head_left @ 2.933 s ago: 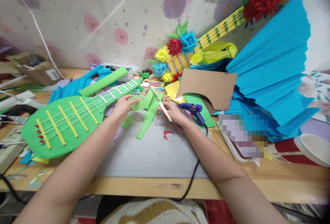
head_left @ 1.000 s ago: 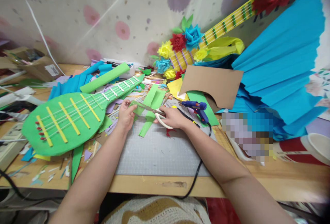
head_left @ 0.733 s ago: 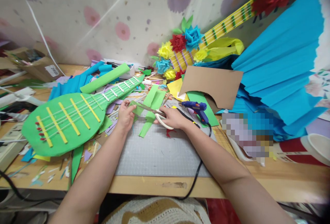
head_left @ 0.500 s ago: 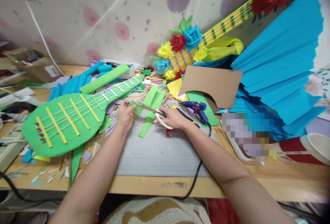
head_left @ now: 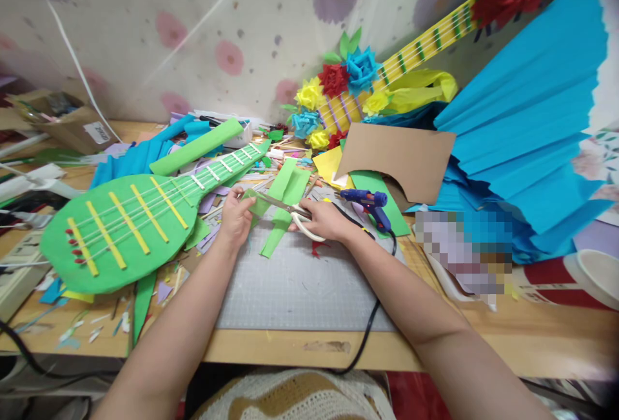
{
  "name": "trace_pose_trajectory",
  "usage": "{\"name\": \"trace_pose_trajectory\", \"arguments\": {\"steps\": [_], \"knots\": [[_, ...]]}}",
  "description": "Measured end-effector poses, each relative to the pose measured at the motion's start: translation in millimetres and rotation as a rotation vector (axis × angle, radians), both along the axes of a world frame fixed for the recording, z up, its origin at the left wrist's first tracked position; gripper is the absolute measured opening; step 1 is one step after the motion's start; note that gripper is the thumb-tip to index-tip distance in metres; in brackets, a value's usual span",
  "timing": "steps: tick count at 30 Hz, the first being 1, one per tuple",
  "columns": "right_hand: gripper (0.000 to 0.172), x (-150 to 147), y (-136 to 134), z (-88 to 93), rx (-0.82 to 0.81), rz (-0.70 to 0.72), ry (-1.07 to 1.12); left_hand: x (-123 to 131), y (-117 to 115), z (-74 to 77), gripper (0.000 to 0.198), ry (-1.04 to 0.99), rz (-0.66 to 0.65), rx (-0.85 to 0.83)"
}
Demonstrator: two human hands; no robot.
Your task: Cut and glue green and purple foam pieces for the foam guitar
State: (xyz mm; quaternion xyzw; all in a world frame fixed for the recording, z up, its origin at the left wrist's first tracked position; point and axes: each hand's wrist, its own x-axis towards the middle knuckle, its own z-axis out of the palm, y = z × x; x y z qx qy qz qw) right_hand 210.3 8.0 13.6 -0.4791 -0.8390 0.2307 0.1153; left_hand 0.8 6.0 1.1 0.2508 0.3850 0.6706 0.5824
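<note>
Between the thumb and fingers of my left hand (head_left: 236,219) is a small piece of green paper (head_left: 258,204). My right hand (head_left: 323,220) grips the white handles of a pair of scissors (head_left: 304,225), whose blades point left and reach the green piece. Just behind the blades, green paper strips (head_left: 285,191) lie over the far part of a grey cutting mat (head_left: 309,297). A blue glue gun (head_left: 370,204) rests to the right of my right hand. Left of my left hand lies a green paper lute (head_left: 120,233) with yellow bars and white strings.
Paper scraps and sticks crowd the table's back and left. A brown cardboard piece (head_left: 396,159) and blue pleated paper (head_left: 527,104) stand at the right. Behind is a yellow paper instrument (head_left: 425,46) with paper flowers. The glue gun's black cord (head_left: 370,333) crosses the mat's right side.
</note>
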Motion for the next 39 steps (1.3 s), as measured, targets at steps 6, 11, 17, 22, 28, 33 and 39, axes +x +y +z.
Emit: {"name": "trace_pose_trajectory", "arguments": {"steps": [6,11,17,22,28,33,39], "knots": [[0.044,-1.5,-0.7,0.8,0.010,-0.019,0.019,0.0,0.0,0.4,0.046,-0.020,-0.021,0.010],[0.043,-0.9,0.3,0.9,0.029,-0.034,0.009,0.9,-1.3,2.7,0.046,-0.027,-0.036,0.005],[0.043,1.5,2.1,0.7,0.067,-0.033,0.000,1.9,-2.1,2.6,0.045,-0.027,-0.035,0.002],[0.044,1.7,3.0,-3.6,0.068,-0.037,0.009,0.0,-0.9,0.1,0.047,0.003,-0.054,0.016],[0.044,-0.2,2.6,-4.8,0.061,-0.057,-0.002,-0.6,0.7,-1.9,0.045,0.001,-0.019,-0.006],[0.037,-7.0,0.1,-2.1,0.093,-0.174,-0.112,-8.4,4.9,-0.4,0.043,-0.022,0.078,-0.025],[0.023,-15.6,-1.9,-0.4,0.165,-0.214,-0.213,-21.4,9.5,1.5,0.038,0.003,0.198,0.001]]}}
